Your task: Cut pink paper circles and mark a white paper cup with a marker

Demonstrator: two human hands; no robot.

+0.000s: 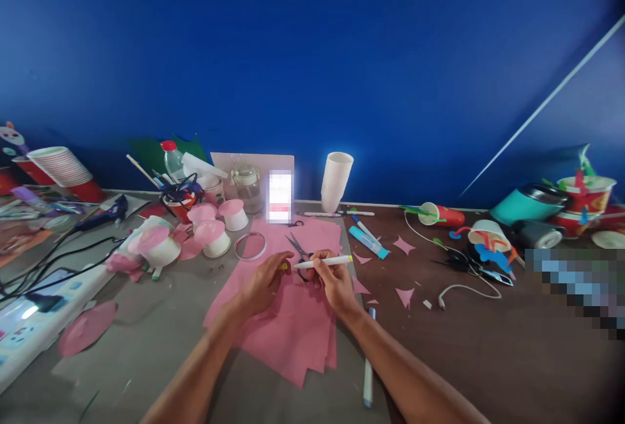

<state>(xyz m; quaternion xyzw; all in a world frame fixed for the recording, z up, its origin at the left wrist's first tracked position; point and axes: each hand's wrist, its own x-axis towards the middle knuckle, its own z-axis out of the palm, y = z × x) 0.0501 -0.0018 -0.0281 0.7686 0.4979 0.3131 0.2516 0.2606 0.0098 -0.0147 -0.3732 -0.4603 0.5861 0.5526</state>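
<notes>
- Right hand (332,279): gripped white marker (325,262) above pink paper (278,329).
- Left hand (266,279): fingers narrowed on small yellow piece (284,267), left of marker.
- Scissors (303,255): lay blades apart on paper.
- White cup stack (336,180): stood at far side.

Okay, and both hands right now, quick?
Left hand: fingers closed on a small yellow piece, apparently a cap.
Right hand: closed around a white marker with a yellow end.
</notes>
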